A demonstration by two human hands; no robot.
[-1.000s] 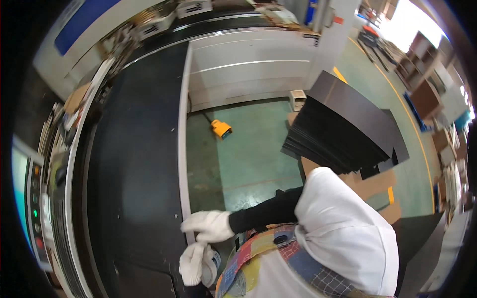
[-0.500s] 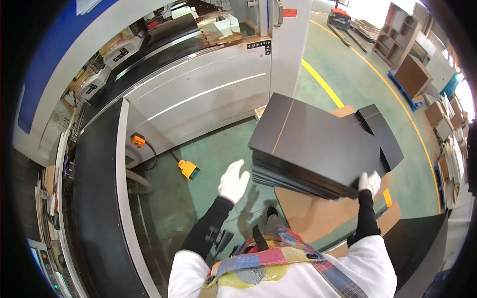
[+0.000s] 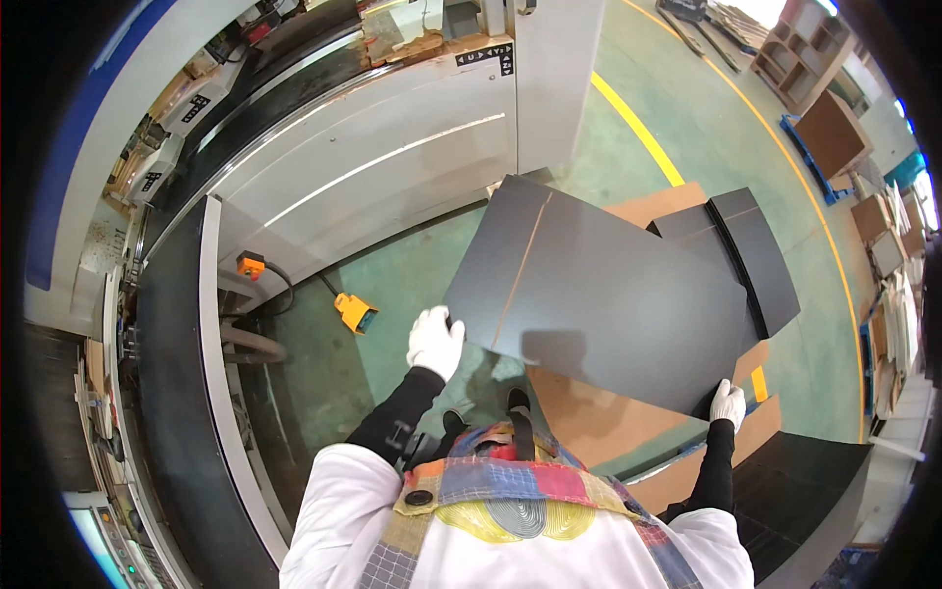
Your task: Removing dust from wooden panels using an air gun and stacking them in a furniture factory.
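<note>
A large flat black sheet point(image 3: 599, 290) with a lengthwise crease is held up in front of me. My left hand point(image 3: 435, 340), in a white glove, grips its near left corner. My right hand point(image 3: 727, 403), also gloved, grips its near right edge. Behind the sheet lies a stack of more black sheets point(image 3: 756, 250) on brown cardboard point(image 3: 589, 417).
A black conveyor belt point(image 3: 172, 393) runs along my left with a grey machine housing point(image 3: 373, 167) beyond it. An orange sensor box point(image 3: 354, 311) on a cable lies on the green floor. A yellow floor line point(image 3: 633, 123) runs to the upper right. Another black stack point(image 3: 805, 491) sits lower right.
I turned from the conveyor to the stack. Both hands reached the stack, and the top black sheet is now lifted and tilted toward me.
</note>
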